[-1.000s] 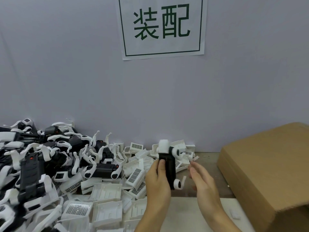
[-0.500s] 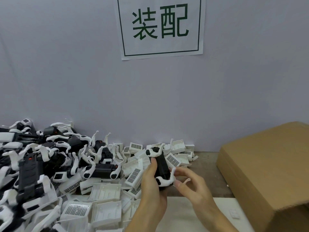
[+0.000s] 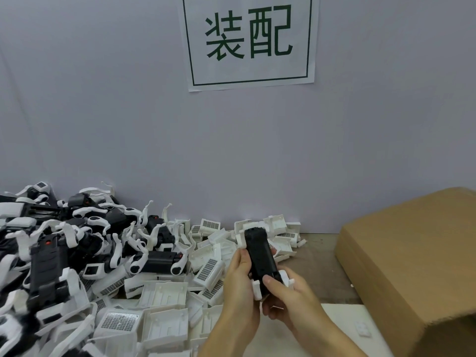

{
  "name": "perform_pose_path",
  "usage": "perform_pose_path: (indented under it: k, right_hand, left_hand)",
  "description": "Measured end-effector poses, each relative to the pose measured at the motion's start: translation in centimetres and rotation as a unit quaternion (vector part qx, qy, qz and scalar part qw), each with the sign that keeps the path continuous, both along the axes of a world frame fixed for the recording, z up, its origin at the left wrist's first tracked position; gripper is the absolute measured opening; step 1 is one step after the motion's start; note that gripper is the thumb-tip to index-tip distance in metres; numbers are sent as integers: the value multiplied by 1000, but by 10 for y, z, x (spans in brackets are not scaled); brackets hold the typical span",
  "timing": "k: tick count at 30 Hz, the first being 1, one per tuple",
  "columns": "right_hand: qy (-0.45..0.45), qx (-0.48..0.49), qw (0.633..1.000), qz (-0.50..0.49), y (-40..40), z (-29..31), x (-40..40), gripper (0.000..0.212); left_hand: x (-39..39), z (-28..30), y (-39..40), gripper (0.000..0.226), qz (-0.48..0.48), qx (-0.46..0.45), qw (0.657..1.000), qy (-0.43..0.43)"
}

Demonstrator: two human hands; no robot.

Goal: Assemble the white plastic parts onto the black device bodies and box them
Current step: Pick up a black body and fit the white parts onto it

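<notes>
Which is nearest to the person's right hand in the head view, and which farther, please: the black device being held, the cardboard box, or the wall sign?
1. Black device: held by the right hand itself.
2. Cardboard box: on the right.
3. Wall sign: high up on the wall behind.

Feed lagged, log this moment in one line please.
left hand: holds black device body | right hand: grips its near end | white parts fitted at both ends | cardboard box: at right, not yet loaded
</notes>
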State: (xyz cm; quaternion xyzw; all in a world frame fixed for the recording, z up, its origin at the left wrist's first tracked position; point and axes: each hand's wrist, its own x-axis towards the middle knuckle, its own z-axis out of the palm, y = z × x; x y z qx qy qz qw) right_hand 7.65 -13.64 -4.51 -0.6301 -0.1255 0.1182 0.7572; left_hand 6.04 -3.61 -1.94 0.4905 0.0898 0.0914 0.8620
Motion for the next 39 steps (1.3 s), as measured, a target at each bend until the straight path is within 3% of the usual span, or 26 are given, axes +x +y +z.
perform_pose_path:
  k: [6, 11, 14, 18, 26, 30, 36, 39]
  right_hand:
    - [18, 41, 999, 20, -1, 0, -1, 20]
    - [9, 15, 1000, 26, 0, 2, -1, 29]
    - [4, -8, 1000, 25, -2, 0, 1, 22]
    - [2, -34, 999, 29, -3, -3, 3, 37]
    - [-1, -54, 998, 9, -4, -4, 3, 32]
    - [8, -54, 999, -1, -3, -7, 5, 11]
    - [23, -28, 999, -1, -3, -7, 7, 14]
    - [24, -22, 999, 14, -3, -6, 7, 34]
  left_hand:
    - [2, -2, 0, 35, 21, -4, 1000, -6]
    - [1, -1, 1, 35, 22, 3, 1000, -3]
    - [1, -1, 1, 31, 20, 13, 1000, -2]
    - [2, -3, 1, 31, 20, 25, 999, -4]
    - [6, -6, 0, 32, 32, 62, 997, -13]
    - [8, -9, 1, 33, 34, 75, 996, -19]
    - [8, -9, 2, 31, 36, 78, 996, -19]
    - [8, -8, 2, 29, 36, 68, 997, -16]
